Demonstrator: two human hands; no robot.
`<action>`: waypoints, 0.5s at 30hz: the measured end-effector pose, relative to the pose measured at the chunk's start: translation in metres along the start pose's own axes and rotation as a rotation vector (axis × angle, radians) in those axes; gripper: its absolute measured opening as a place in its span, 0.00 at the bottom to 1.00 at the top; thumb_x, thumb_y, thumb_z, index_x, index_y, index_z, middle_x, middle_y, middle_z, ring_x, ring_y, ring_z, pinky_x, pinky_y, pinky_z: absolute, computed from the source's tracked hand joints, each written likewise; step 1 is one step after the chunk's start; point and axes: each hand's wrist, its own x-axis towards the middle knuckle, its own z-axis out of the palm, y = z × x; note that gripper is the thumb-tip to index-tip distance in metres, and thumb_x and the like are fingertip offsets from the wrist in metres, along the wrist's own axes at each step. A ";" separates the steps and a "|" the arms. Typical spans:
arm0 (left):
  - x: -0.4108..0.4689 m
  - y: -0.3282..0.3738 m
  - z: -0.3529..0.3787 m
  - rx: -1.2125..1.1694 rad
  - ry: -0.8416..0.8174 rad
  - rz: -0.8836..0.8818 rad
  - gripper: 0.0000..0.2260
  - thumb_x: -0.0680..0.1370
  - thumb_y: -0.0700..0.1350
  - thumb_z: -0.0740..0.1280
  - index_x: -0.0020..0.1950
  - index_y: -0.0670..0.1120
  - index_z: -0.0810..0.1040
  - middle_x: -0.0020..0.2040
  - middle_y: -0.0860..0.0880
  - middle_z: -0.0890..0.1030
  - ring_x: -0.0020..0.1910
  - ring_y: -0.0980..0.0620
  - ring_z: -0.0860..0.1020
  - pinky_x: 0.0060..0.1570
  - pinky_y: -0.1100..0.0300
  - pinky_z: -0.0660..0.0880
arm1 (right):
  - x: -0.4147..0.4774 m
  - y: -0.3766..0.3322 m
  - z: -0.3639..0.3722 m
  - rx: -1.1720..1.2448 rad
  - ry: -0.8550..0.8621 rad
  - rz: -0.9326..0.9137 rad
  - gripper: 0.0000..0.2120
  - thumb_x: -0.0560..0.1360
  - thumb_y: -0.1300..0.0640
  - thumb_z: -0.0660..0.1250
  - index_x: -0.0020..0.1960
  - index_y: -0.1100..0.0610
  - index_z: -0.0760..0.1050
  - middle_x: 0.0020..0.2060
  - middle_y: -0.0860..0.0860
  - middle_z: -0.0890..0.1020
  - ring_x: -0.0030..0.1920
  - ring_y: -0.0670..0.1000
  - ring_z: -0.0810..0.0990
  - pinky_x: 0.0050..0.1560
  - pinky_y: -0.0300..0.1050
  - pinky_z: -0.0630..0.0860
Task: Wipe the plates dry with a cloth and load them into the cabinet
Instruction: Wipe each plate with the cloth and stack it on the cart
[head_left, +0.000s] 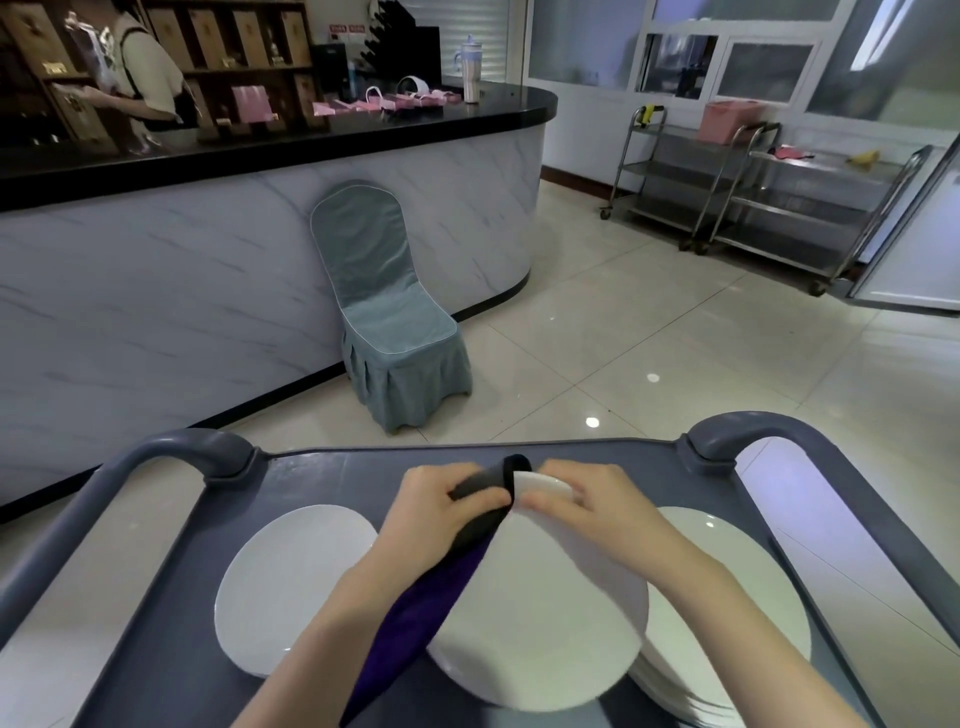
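- Over the cart (322, 467), we hold one plate (540, 613) tilted. Its far rim is raised between our hands and its near edge hangs low above the stack (737, 571) on the right.
- Our left hand (441, 512) pinches the cloth (431, 603), which is folded over that far rim. Our right hand (587, 506) curls its fingers round the same rim, just beside the left.
- Both grips sit close together at one edge, so the plate's whole weight hangs below them. We judge that a damp glaze could let it slide out and drop onto the stack, chipping both.
- We cannot tell from here how wet the plate is. If we rub only the rim, the middle could go into the cabinet damp.
- The cloth's purple tail trails down along the plate's left side towards the cart. If it catches under the plate's near edge, a tug could jerk the plate in our fingers.
- Another plate (291, 582) lies flat on the cart's left side, near our left forearm. A wide wiping swing could knock it towards the cart's edge.
- We cannot make out a cabinet for certain. The floor (649, 332) looks glossy, and a chair (384, 332) and steel trolleys (779, 208) stand about. Carrying plates across it risks a slip or a bump.
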 end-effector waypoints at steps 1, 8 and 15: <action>0.001 0.002 0.000 0.012 -0.013 0.000 0.17 0.75 0.44 0.74 0.32 0.65 0.78 0.28 0.63 0.77 0.29 0.65 0.72 0.33 0.72 0.67 | 0.000 -0.001 0.001 -0.015 0.002 -0.031 0.15 0.78 0.45 0.67 0.37 0.51 0.74 0.32 0.49 0.75 0.33 0.41 0.68 0.35 0.38 0.64; -0.022 -0.022 0.017 -0.423 0.392 -0.394 0.11 0.80 0.50 0.67 0.42 0.45 0.80 0.39 0.43 0.83 0.36 0.53 0.75 0.40 0.55 0.74 | -0.007 0.013 0.002 0.491 0.466 0.233 0.15 0.78 0.52 0.69 0.37 0.58 0.76 0.30 0.46 0.73 0.32 0.46 0.69 0.33 0.38 0.67; -0.003 -0.013 -0.010 -0.042 0.196 -0.150 0.12 0.77 0.48 0.71 0.34 0.58 0.78 0.30 0.56 0.80 0.28 0.63 0.72 0.31 0.72 0.69 | -0.012 0.009 0.003 0.376 0.314 0.150 0.13 0.80 0.54 0.67 0.37 0.56 0.78 0.30 0.42 0.76 0.32 0.42 0.72 0.33 0.30 0.67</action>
